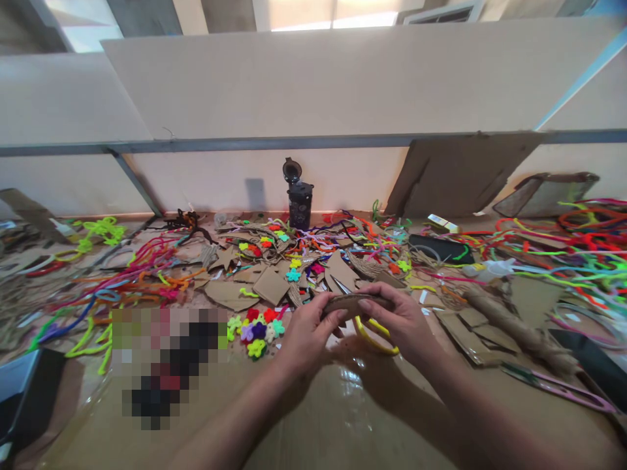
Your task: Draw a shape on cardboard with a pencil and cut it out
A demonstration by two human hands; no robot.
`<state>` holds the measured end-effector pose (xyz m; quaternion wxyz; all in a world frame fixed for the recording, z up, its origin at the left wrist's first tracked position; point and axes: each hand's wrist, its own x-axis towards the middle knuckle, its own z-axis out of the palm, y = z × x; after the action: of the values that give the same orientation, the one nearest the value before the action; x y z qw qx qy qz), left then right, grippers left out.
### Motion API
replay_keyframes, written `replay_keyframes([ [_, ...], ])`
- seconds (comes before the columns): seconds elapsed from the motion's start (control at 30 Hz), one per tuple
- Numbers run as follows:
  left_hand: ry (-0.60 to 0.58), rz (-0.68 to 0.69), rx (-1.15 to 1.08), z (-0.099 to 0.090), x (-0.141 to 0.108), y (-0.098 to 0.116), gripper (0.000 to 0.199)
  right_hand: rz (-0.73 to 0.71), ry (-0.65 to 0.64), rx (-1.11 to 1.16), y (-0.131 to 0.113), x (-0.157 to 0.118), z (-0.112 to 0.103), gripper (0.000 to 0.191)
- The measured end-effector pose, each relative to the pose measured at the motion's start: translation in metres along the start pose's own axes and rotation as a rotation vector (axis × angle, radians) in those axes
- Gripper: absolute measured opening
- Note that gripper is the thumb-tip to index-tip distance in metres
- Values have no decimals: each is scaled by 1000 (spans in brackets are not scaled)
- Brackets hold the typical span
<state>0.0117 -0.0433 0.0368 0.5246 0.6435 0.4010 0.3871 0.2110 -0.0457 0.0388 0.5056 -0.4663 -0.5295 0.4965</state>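
Note:
Between my two hands is a small brown piece of cardboard, held nearly edge-on to me. My left hand pinches its left end with thumb and fingers. The right end is gripped by my right hand, its thumb pressed on the near face. Yellow-handled scissors show behind and below the cardboard, their metal blades pointing up and left past it. Whether the scissors lie on the table or touch my right hand is hidden. Left of my left hand sits a cluster of colourful pipe-cleaner flowers.
Cardboard offcuts and pipe cleaners litter the table. A dark canister with a raised lid stands at the back. Pink-handled scissors lie at right beside a rolled cardboard piece. A pixelated patch covers something at left.

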Motion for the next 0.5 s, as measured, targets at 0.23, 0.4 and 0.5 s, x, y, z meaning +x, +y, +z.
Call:
replay_keyframes([
  [0.23,28,-40,-94,-5,6,1,23,37,-47,32,-3,2,-1,37],
  [0.4,74,-199,-408,-4,13,-8,41,182,-93,95,1,5,1,37],
  [0.5,131,-249,-498,-3,16,-14,42,293,-124,194,3,5,5,35],
])
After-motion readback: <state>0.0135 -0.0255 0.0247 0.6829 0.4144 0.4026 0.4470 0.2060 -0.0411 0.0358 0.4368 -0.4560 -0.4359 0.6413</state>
